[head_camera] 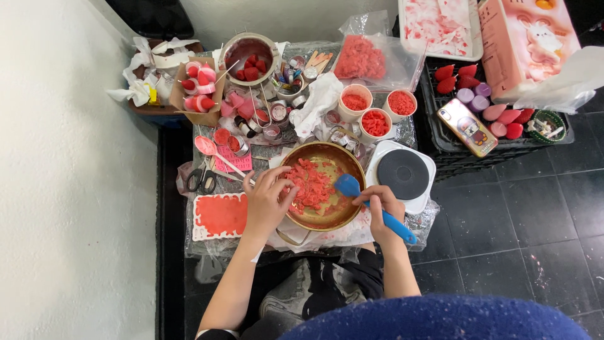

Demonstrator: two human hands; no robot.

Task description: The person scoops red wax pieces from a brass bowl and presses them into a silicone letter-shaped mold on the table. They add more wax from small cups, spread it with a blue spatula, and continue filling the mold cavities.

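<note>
A brass-coloured bowl [354, 165] holds a heap of red wax chunks [313, 183] in the middle of a low table. My left hand [266, 203] rests on the bowl's left rim, fingers spread and reaching in among the chunks. My right hand [381, 210] grips a blue spatula [350, 186], its blade lying over the bowl's right rim and its handle sticking out toward the lower right.
A white electric hotplate [402, 174] stands just right of the bowl. Three paper cups of red chunks [375, 123] sit behind it. A red-filled mould [219, 215], scissors [201, 180] and a pink spoon [207, 147] lie at left; a metal pot [250, 55] behind. A phone [467, 127] lies on a black crate.
</note>
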